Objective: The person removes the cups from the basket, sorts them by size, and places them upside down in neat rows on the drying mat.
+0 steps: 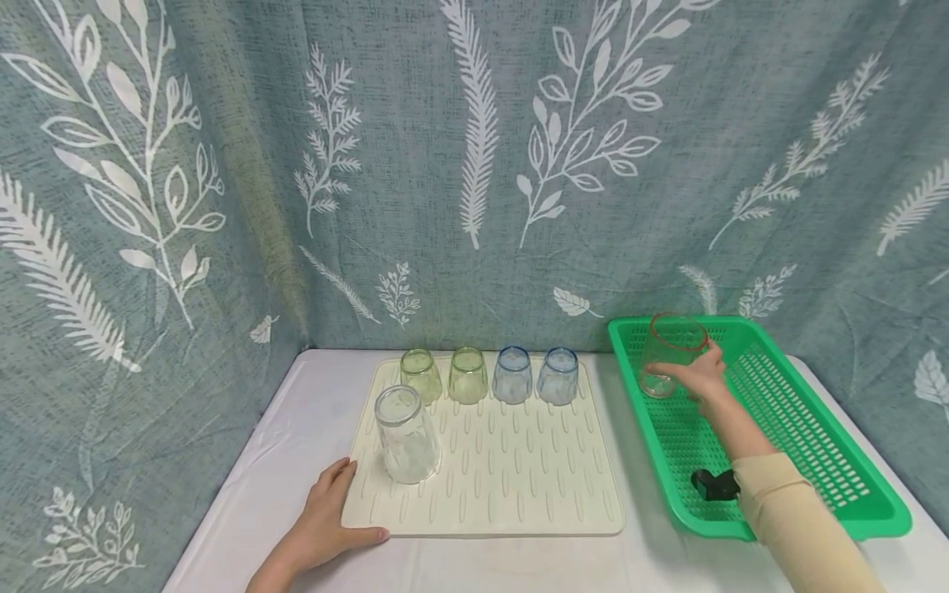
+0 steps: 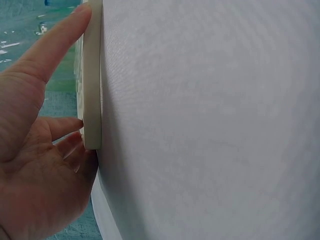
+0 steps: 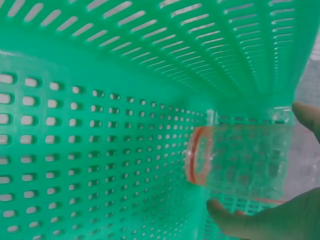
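Note:
My right hand (image 1: 700, 375) is in the green basket, thumb and fingers around a clear drinking glass (image 1: 667, 383) with a red rim. In the right wrist view the glass (image 3: 247, 162) lies between the thumb and the fingers. My left hand (image 1: 320, 520) rests at the near left corner of a cream drying mat (image 1: 511, 486), thumb along its front edge and fingers at its left side. The left wrist view shows the thumb against the edge of the mat (image 2: 92, 100). A tall clear glass (image 1: 408, 436) stands on the mat near this hand.
Two green glasses (image 1: 468, 376) and two blue glasses (image 1: 558, 377) line the mat's back edge. The green basket (image 1: 804, 420) stands right of the mat, its slotted walls around my right hand. A black device (image 1: 715, 484) sits by the right sleeve. A patterned curtain (image 1: 415, 206) hangs behind.

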Motion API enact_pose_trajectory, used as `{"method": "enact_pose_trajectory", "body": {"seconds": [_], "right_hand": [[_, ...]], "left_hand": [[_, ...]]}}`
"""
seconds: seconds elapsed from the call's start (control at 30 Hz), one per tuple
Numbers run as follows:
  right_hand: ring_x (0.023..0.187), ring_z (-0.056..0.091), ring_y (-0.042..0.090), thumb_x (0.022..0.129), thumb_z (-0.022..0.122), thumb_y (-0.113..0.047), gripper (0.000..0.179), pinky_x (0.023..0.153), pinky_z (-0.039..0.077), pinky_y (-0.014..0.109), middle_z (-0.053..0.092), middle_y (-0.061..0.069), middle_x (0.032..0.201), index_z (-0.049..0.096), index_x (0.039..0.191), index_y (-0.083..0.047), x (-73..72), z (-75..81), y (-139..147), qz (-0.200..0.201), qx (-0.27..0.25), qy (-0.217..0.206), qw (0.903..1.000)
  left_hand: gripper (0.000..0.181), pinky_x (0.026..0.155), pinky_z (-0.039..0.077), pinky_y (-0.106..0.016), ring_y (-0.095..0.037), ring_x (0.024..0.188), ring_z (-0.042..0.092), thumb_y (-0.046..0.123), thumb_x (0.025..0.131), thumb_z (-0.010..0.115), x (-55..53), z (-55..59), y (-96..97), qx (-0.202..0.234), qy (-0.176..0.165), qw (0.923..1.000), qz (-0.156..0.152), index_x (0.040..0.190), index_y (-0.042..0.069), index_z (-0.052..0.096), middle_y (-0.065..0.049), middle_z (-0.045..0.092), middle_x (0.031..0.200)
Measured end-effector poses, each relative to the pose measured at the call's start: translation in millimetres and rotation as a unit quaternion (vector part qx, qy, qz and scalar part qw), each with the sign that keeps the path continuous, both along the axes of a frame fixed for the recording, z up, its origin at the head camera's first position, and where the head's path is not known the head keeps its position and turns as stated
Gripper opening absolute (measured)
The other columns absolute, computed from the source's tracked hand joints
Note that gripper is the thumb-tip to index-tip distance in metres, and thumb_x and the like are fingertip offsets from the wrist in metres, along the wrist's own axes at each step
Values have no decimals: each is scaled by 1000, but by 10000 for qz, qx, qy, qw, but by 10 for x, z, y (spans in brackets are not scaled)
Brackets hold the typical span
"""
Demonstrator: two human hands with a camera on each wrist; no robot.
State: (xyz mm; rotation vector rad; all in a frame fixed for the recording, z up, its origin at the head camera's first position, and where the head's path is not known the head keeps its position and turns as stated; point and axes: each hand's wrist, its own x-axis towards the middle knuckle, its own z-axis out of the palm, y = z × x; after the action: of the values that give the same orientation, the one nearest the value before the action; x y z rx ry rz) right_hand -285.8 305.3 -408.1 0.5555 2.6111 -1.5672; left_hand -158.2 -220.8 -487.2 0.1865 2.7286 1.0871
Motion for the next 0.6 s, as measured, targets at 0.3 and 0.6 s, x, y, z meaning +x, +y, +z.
{"method": "enact_pose_trajectory", "body": {"seconds": [0.3,0.6], "right_hand": [[138,13,54,89,68,-18,105,105,34,62,-9,34,153,-16,150,-2,-35,-80,-12,161,-950,-197,9952],[140,18,48,93,65,-16,97,105,35,60,-6,28,157,-9,154,-8,-59,-160,20,122,-1427,-85,9897]], "left_hand": [[118,108,19,-68,-51,138,11,42,67,88,15,-10,-8,140,-171,9996,148,149,-9,21,-30,11,153],[118,109,18,-67,-51,139,11,42,67,88,10,2,-9,166,-76,9997,165,150,-9,21,-29,12,153]]}}
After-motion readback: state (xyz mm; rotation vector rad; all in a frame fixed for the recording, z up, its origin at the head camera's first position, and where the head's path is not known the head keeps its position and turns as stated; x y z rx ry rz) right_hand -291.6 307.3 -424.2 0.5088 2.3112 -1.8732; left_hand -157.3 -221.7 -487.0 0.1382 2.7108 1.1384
